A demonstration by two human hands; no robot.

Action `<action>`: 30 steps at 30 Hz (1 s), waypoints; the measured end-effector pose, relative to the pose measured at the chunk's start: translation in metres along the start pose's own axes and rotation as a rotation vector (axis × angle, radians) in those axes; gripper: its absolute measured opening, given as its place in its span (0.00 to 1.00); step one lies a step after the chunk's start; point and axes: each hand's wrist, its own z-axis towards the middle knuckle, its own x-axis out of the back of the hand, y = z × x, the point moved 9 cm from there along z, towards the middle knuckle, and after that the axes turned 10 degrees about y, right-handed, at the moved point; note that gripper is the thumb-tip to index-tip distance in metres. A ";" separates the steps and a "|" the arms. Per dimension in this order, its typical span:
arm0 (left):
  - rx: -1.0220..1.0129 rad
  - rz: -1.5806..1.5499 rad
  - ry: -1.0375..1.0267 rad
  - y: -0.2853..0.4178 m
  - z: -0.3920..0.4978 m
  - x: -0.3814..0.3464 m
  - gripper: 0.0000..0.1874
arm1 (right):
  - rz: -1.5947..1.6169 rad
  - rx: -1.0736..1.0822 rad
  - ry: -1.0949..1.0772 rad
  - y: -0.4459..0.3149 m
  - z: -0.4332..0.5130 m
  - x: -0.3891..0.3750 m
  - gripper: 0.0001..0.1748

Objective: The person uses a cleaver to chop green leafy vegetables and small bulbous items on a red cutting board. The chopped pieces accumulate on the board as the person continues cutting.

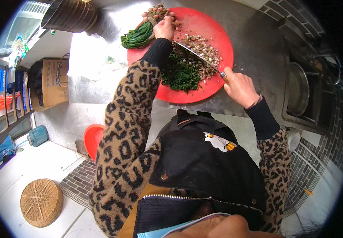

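Observation:
A round red cutting board (223, 37) lies on the metal counter before me. My left hand (164, 29) is at its far left with fingers pinched on a bunch of leafy greens with small bulbs (140, 35). The green leaves are folded to the left and the bulbs point away from me. In my right hand (241, 87) is the handle of a kitchen knife (196, 55). Its blade slants over the board among chopped pale bulb pieces (214, 56). A heap of finely chopped dark greens (181, 74) sits on the near side of the blade.
A white plastic bag (85, 56) lies left of the board, and a dark ribbed pot (70, 15) stands at the back left. At the right, a metal basin (298, 89) rests in the sink (314, 98). A cardboard box (53, 83) is beside the counter; a woven basket (41, 202) is on the floor.

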 end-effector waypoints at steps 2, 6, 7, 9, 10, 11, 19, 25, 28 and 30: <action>-0.177 0.179 -0.053 0.006 -0.005 -0.003 0.18 | -0.005 -0.061 -0.056 0.006 -0.002 -0.018 0.16; -0.201 0.046 -0.008 0.010 -0.015 0.003 0.17 | 0.008 -0.051 0.065 0.008 -0.009 -0.019 0.17; -0.126 -0.109 -0.059 0.010 -0.014 -0.005 0.16 | 0.028 -0.022 0.064 0.008 -0.009 -0.015 0.17; -0.064 0.027 0.018 0.010 -0.008 -0.001 0.15 | 0.032 -0.014 0.040 0.013 -0.005 -0.003 0.17; -0.092 0.016 0.015 0.014 -0.003 -0.006 0.16 | 0.049 0.030 0.070 0.011 -0.002 0.007 0.15; -0.118 0.008 0.010 0.018 0.003 -0.010 0.16 | 0.042 0.083 0.112 0.010 0.002 0.018 0.14; -0.258 0.294 0.017 0.003 -0.003 0.000 0.16 | -0.038 -0.029 0.017 0.025 0.008 -0.015 0.14; -0.080 -0.132 0.005 0.042 -0.021 0.004 0.16 | -0.015 0.044 0.138 0.038 0.004 0.016 0.13; -0.168 -0.147 0.108 0.071 -0.032 0.050 0.16 | -0.017 -0.020 0.179 0.052 0.010 0.029 0.12; -0.198 -0.043 0.140 0.072 -0.041 0.081 0.16 | -0.018 -0.065 0.212 0.063 0.018 0.028 0.12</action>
